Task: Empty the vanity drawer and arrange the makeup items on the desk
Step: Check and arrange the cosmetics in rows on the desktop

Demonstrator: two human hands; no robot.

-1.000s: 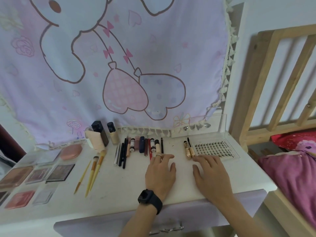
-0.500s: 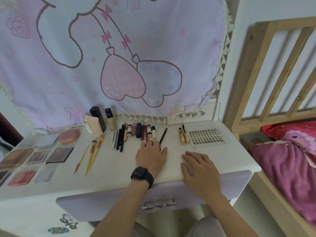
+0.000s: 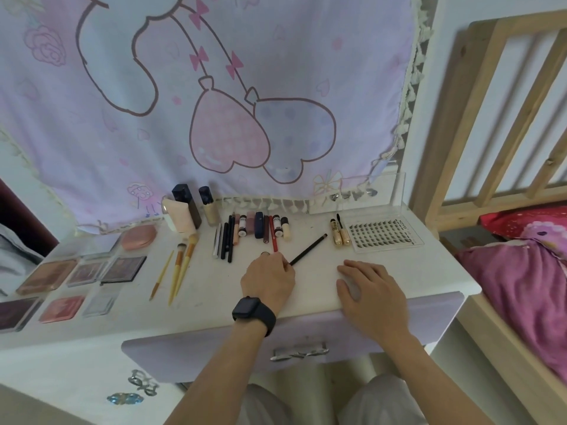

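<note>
Fingers of your left hand (image 3: pixel 267 280) are pinching the black pencil (image 3: pixel 308 250), likely aligning it with the row (image 3: pixel 228 237), while your right hand (image 3: pixel 371 289) is lying flat, empty.

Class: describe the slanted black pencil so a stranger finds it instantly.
On the white desk, find the gap between the lash tray and the row of tubes. The black pencil there, pinched by the left hand, slants while its neighbours lie straight.

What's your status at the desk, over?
Left hand pinches black pencil, tilted, apart from makeup row. Right hand flat on desk. Nothing between pencil and row.
</note>
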